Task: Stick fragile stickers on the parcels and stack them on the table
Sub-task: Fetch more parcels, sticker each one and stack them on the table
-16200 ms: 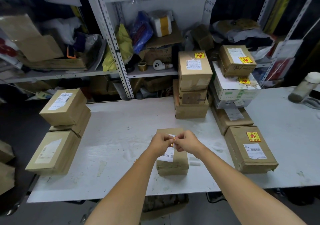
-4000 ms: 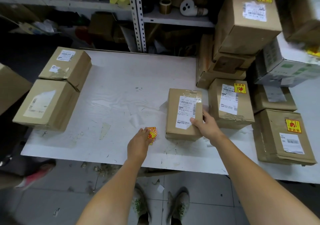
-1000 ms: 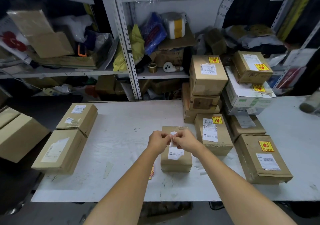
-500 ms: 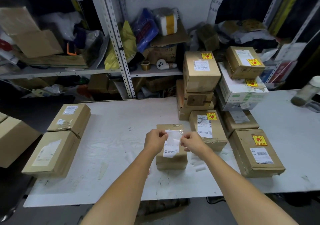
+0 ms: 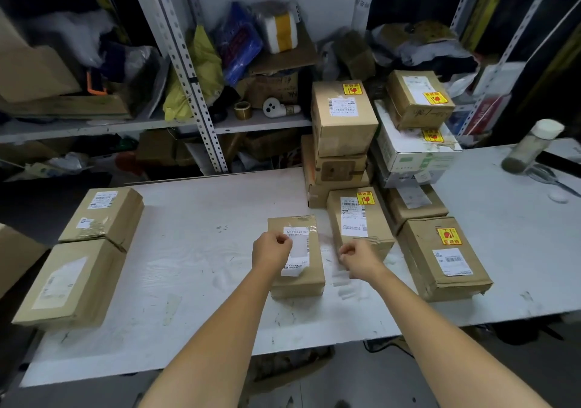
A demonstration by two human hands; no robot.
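Parcel (image 5: pixel 298 285) in the middle of the white, scuffed table (image 5: pixel 195 250): what does its top show?

— Plain brown cardboard, oblong, lying flat. A white shipping label (image 5: pixel 297 264) runs along it, its near corner curling up. There is a row of characters at the far end and small print at the near end, both too blurred to read. Glossy clear tape crosses the far end.

And the hands?

— The left hand (image 5: pixel 272 252) hovers over the label's left edge, fingers curled in, thumb against forefinger. Whether anything is pinched there cannot be told. The right hand (image 5: pixel 358 258) is just right of the parcel, likewise curled, and what it holds, if anything, cannot be told either.

Any writing nearby?

— Just right of the parcel lies a second brown carton (image 5: pixel 380 219) with a white barcode label and a yellow fragile sticker (image 5: pixel 364 198) printed in red, characters unreadable. Further right is a bigger carton (image 5: pixel 421 266) bearing the same kind of sticker. Behind and to the right of the parcel, cartons are stacked, among them a white box (image 5: pixel 415 156) with green print. Well to its left sit two taped brown cartons (image 5: pixel 75 282), each with a white label.
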